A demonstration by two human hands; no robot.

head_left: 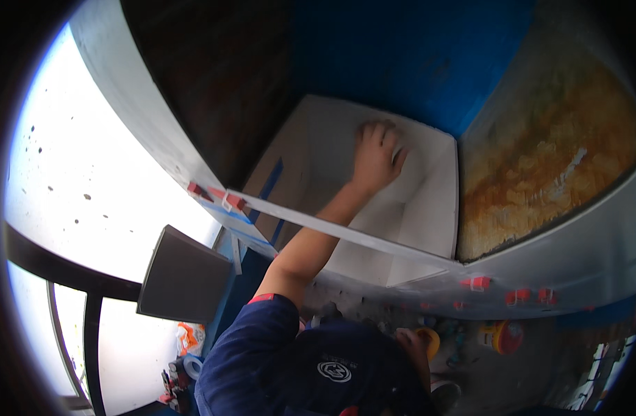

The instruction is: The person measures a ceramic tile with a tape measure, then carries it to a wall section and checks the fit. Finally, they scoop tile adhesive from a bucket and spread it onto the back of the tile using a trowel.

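The left hand (378, 156), inside the white recess (439, 194) toward two o'clock, and the right hand (411, 343), near five o'clock, show too poorly for me to tell either grip, but the left forearm (311, 248) could scrape the front strip (380, 241) beneath if pressed down while sliding

Your head-worn fisheye camera looks down at close range over your left hand (378, 154) and a white recess (439, 166).
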